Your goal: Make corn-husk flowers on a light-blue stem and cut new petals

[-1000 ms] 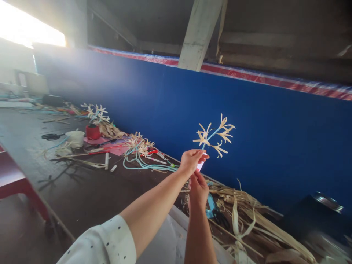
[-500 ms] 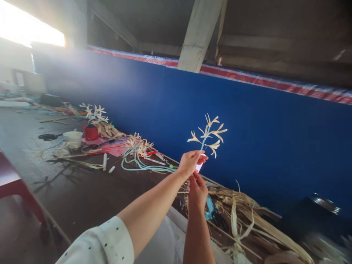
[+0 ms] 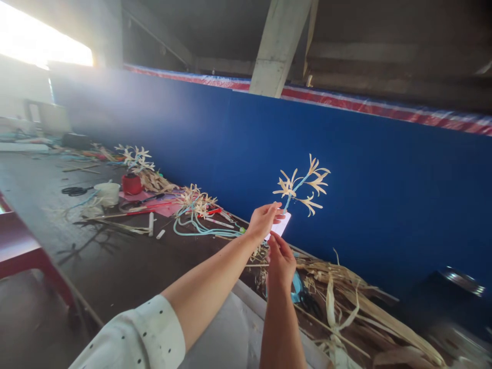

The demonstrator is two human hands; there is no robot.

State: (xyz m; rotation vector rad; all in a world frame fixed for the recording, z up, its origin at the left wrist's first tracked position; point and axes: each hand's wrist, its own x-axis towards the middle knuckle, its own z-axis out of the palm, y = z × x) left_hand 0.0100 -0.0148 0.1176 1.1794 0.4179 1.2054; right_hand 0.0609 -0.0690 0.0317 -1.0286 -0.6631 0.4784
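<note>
A flower branch (image 3: 295,193) with pale, corn-husk-like petals and a blue-wrapped stem is raised before the blue panel, leaning right. My left hand (image 3: 264,221) is closed around its stem, the fingers partly hiding it. Just below, my right hand (image 3: 282,260) is closed, thumb and fingertips pinched at the stem's lower end, which is mostly hidden. A bright white flat piece (image 3: 280,227) shows beside and behind my fingers; I cannot tell whether it is touched. On the table to the left lies a bunch of similar flowers (image 3: 197,201) with long blue stems (image 3: 200,230).
The dark table (image 3: 126,271) runs along a blue panel (image 3: 215,138). On it are a white cup (image 3: 107,193), a red container (image 3: 131,183), black scissors (image 3: 75,191) and more husk flowers (image 3: 136,158). Dry husks (image 3: 346,287) lie at right. A red stool (image 3: 34,261) stands at left.
The flower branch has turned and tilted further right, so its blossoms sit differently. My right hand has shifted slightly right and more of the white piece shows. The view has moved a little.
</note>
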